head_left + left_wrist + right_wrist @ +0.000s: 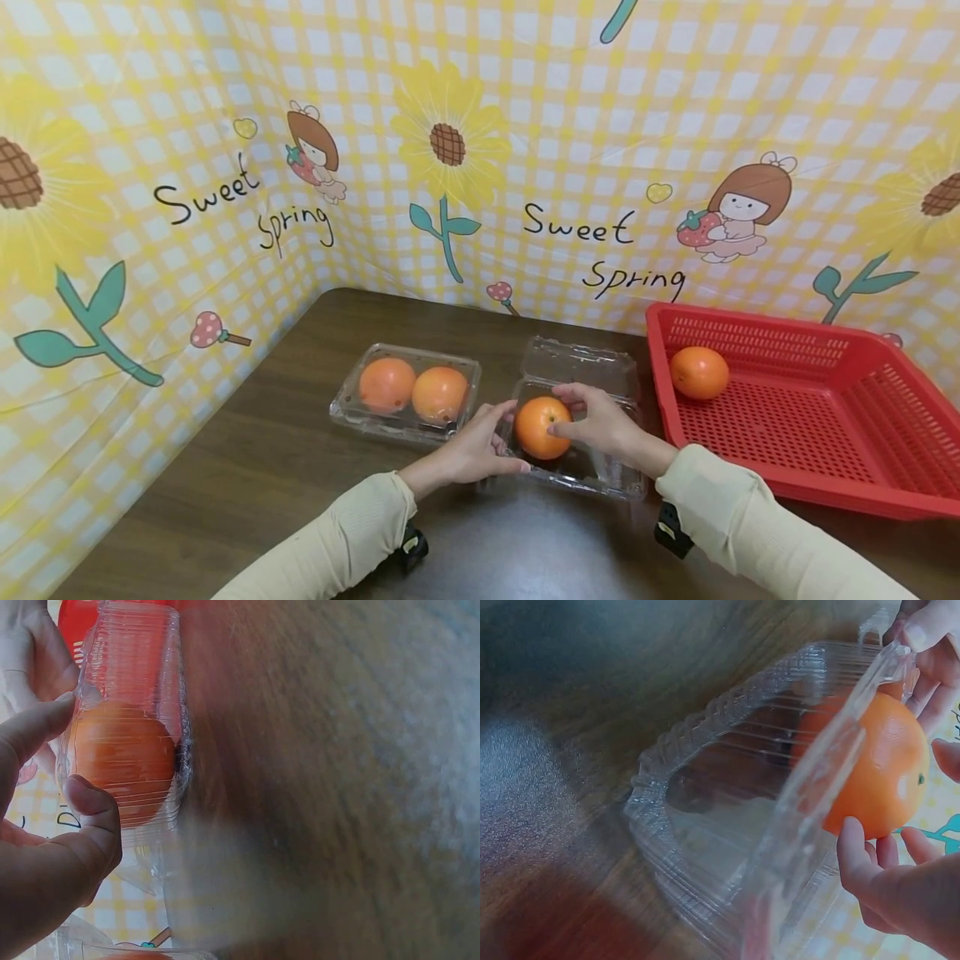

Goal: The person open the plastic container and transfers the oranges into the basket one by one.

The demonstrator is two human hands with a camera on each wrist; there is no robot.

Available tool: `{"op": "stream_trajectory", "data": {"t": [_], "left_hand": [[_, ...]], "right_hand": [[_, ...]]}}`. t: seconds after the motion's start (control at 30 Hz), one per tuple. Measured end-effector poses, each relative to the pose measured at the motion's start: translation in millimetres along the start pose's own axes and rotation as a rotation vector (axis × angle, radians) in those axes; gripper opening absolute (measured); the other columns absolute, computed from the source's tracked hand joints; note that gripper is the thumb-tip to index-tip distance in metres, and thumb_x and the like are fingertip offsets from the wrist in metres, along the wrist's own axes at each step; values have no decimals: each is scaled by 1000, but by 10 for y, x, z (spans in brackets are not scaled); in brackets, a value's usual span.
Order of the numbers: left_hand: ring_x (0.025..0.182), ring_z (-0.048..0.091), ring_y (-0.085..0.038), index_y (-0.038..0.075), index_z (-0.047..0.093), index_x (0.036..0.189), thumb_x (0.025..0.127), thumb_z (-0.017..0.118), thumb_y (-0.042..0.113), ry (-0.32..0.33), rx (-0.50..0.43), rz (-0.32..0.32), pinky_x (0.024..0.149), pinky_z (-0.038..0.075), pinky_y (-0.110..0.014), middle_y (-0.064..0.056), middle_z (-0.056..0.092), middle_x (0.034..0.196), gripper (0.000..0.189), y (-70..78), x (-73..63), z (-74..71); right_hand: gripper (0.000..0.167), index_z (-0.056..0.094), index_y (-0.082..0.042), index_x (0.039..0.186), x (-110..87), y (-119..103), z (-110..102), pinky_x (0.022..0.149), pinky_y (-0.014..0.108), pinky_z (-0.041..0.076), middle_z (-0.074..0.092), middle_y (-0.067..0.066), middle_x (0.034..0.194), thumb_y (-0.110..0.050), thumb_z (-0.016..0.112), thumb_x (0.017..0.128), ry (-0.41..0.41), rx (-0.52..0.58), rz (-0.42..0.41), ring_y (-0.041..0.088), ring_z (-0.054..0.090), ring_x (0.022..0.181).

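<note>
A clear plastic clamshell box (600, 479) lies on the table with its hinged lid (577, 367) thrown back. One orange (543, 427) sits in its left half, seen through the ribbed wall in the left wrist view. My right hand (603, 425) holds this orange, thumb on its near side and fingers behind. In the right wrist view, the right hand's fingertips (850, 829) touch the orange's side. With thumb and fingers my left hand (476, 446) grips the box at its left near corner; the left thumb (94, 799) lies at the rim.
Left of the open box stands a closed clear box (352, 414) with two oranges inside. A red plastic basket (825, 467) takes up the right side, with one orange (699, 372) in its left corner. A checked cloth (480, 167) hangs behind the wooden table (247, 492).
</note>
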State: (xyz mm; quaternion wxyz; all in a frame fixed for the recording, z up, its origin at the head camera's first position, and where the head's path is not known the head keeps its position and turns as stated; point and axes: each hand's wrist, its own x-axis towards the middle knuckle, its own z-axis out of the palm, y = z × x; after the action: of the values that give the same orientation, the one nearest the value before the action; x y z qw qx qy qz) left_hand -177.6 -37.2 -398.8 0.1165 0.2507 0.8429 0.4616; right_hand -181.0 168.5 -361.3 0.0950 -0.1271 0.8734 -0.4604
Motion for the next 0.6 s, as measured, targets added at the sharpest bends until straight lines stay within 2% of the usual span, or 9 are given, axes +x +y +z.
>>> {"op": "stream_trajectory", "data": {"t": [0.27,0.43,0.6], "left_hand": [[67,48,-10,-3,28,134,69,75,18,-13,-20,-10,58,43,-21,-15,39,115,84,7,6,-2],[68,48,-11,-4,27,135,69,75,18,-15,-25,-13,58,44,-21,-15,39,115,84,3,8,-4],[68,48,-11,-4,27,134,69,75,18,-13,-22,-14,58,44,-21,-15,39,115,84,-4,18,-2]], "right_hand": [[51,50,5,117,30,55,11,79,36,47,55,15,109,-10,71,73,-23,-7,22,27,51,95],[54,49,5,119,38,60,0,80,37,47,54,16,111,-11,71,73,-57,22,40,28,52,95],[55,46,4,121,47,42,2,75,38,49,52,17,114,-10,71,73,-85,94,102,28,52,95]]}}
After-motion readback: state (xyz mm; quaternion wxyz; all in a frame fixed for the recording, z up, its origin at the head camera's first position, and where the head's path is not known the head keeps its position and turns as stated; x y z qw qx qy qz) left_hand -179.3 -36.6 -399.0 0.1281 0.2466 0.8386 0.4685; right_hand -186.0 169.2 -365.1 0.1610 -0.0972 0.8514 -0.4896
